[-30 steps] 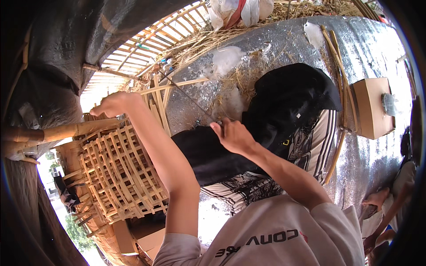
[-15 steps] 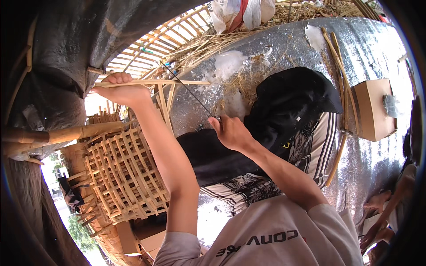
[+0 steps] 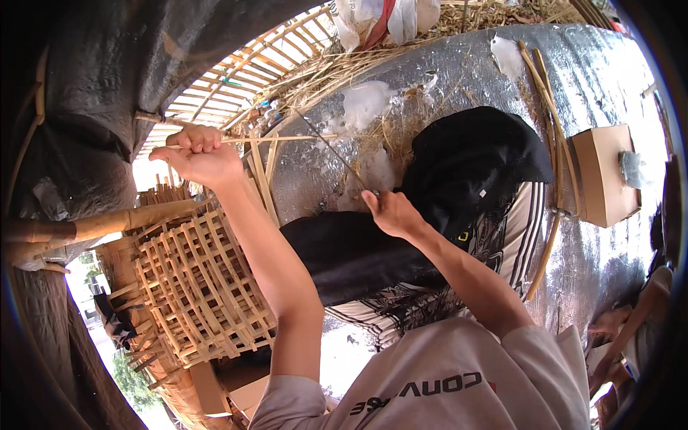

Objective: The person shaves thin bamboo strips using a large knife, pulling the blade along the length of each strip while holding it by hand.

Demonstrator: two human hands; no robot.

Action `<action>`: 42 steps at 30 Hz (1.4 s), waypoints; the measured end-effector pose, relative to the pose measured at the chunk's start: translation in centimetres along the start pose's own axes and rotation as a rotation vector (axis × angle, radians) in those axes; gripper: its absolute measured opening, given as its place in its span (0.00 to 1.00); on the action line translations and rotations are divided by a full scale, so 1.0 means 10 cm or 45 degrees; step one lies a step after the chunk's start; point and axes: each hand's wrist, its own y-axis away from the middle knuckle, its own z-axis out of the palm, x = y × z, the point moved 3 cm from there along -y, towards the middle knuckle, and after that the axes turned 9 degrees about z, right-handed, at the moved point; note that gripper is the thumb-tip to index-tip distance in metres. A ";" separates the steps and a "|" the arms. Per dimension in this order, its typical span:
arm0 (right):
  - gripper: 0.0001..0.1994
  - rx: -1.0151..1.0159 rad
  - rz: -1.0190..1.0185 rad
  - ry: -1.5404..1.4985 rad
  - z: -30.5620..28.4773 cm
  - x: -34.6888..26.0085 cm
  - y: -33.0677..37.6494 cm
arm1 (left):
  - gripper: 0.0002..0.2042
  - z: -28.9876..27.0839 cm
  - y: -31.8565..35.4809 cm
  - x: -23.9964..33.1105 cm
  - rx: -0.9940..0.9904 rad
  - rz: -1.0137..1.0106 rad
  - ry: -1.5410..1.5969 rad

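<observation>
My left hand is raised at the upper left, fingers curled around a thin bamboo strip. The strip runs rightward, nearly level, its far tip by a white patch on the silver sheet. My right hand, closed above my lap, grips a knife whose handle is hidden in the fist. Its long, narrow dark blade slants up and left, crossing the strip near its right end. A black cloth covers my lap and legs.
A woven bamboo lattice stands at lower left beside a bamboo pole. Silver sheeting covers the ground, with a cardboard box and long sticks at right. Another person's arm shows at lower right. Shavings lie at the top.
My right hand has moved slightly right and down with the knife, its blade now crossing nearer the strip's right end. My left hand has turned a little, and the strip looks narrower.
</observation>
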 end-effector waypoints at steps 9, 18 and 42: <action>0.30 -0.105 0.087 0.190 -0.07 0.28 -0.25 | 0.32 0.04 -0.11 -0.05 0.259 0.108 -0.147; 0.33 -0.147 0.034 0.064 -0.01 0.26 -0.30 | 0.30 -0.08 -0.19 -0.06 0.316 0.121 -0.184; 0.34 -0.166 0.248 0.167 -0.02 0.23 -0.27 | 0.31 -0.38 -0.25 0.01 0.542 0.102 -0.208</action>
